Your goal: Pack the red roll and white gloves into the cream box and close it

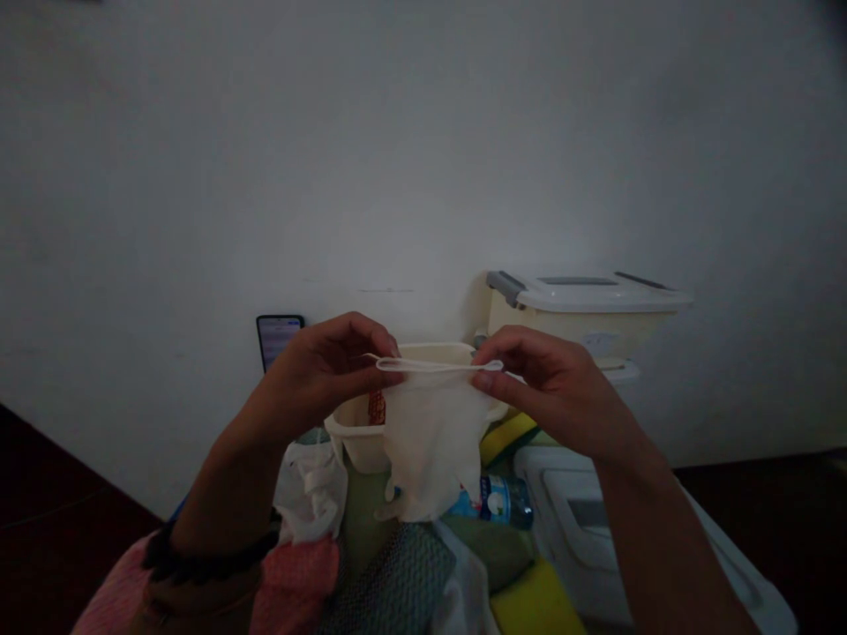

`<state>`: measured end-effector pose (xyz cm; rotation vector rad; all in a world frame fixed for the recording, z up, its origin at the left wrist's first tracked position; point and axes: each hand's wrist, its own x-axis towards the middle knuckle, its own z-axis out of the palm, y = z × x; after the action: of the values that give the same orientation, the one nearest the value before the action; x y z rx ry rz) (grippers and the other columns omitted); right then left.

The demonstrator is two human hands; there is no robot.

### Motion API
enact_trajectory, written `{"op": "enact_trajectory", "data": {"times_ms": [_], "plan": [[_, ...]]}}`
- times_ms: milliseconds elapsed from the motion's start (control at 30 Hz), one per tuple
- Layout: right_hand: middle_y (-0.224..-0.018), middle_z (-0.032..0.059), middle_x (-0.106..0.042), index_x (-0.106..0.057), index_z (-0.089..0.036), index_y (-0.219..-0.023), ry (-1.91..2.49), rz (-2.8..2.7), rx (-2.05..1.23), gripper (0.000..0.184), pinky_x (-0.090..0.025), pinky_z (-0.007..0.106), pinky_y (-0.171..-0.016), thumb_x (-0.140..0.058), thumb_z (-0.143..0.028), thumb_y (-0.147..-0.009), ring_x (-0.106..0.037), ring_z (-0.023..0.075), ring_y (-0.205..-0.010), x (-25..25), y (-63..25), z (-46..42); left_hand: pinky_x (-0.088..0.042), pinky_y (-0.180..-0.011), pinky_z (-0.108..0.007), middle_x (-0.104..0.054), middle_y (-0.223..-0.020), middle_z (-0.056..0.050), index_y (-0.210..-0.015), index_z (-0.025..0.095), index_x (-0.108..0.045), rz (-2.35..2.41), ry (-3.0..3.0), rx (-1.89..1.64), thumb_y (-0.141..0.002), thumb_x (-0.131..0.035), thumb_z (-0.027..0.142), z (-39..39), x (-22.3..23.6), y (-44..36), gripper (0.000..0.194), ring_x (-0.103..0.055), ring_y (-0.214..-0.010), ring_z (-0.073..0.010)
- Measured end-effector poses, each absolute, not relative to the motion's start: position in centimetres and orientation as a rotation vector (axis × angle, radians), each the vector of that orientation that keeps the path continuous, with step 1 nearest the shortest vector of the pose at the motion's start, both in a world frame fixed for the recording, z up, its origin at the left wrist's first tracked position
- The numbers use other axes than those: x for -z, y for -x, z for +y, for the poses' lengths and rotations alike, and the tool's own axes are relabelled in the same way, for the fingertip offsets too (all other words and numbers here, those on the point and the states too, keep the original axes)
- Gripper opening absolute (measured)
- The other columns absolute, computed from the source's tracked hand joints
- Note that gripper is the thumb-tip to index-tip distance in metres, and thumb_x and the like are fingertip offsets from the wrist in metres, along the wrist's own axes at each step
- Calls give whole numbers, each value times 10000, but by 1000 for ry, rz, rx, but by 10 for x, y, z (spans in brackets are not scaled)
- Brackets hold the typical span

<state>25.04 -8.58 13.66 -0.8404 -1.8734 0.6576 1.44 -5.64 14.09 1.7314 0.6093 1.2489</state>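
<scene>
A thin white disposable glove (433,441) hangs between my hands, its cuff stretched flat along the top and its fingers dangling below. My left hand (337,366) pinches the left end of the cuff between thumb and fingers. At the right end, my right hand (533,375) grips the cuff in the same way. Right behind the glove stands a cream plastic basket (361,432), partly covered by it, with a reddish-brown patterned thing (377,407) inside. Below the glove's fingertips lies a plastic bottle (506,501) with a blue label.
A phone (279,335) leans against the wall at the left. Lidded storage boxes (588,331) are stacked at the back right, and a white lid (569,538) lies nearer. Around the front are a white bag (314,489), red cloth (297,578), grey-green textured cloth (397,578) and a yellow item (539,600).
</scene>
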Motion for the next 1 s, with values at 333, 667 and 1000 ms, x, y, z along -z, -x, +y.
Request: {"op": "enact_trajectory", "data": {"times_ms": [333, 667, 1000], "plan": [[-789, -15, -572, -606, -196, -851, 840, -1833, -699, 127, -419, 235, -609, -680, -285, -798, -527, 102, -698, -136, -250, -85, -552, -626, -177, -680, -707, -5, -701, 134, -658, 567, -1711, -1251, -623, -790, 87, -54, -140, -14, 161, -646, -651, -100], [-811, 8, -628, -715, -204, -915, 843, -1959, -638, 178, -431, 249, -637, -714, -301, -766, -549, 117, -719, -140, -249, -87, -544, -669, -178, -687, -751, -6, -755, 144, -669, 496, -1723, -1242, -676, -771, 112, -52, -138, -15, 134, -647, -703, -97], [-772, -5, -592, -688, -203, -926, 811, -1859, -699, 231, -452, 241, -637, -738, -330, -739, -551, 113, -699, -138, -245, -88, -558, -623, -190, -704, -762, -40, -690, 130, -662, 490, -1727, -1129, -651, -795, 131, -57, -141, -16, 138, -660, -702, -122]]}}
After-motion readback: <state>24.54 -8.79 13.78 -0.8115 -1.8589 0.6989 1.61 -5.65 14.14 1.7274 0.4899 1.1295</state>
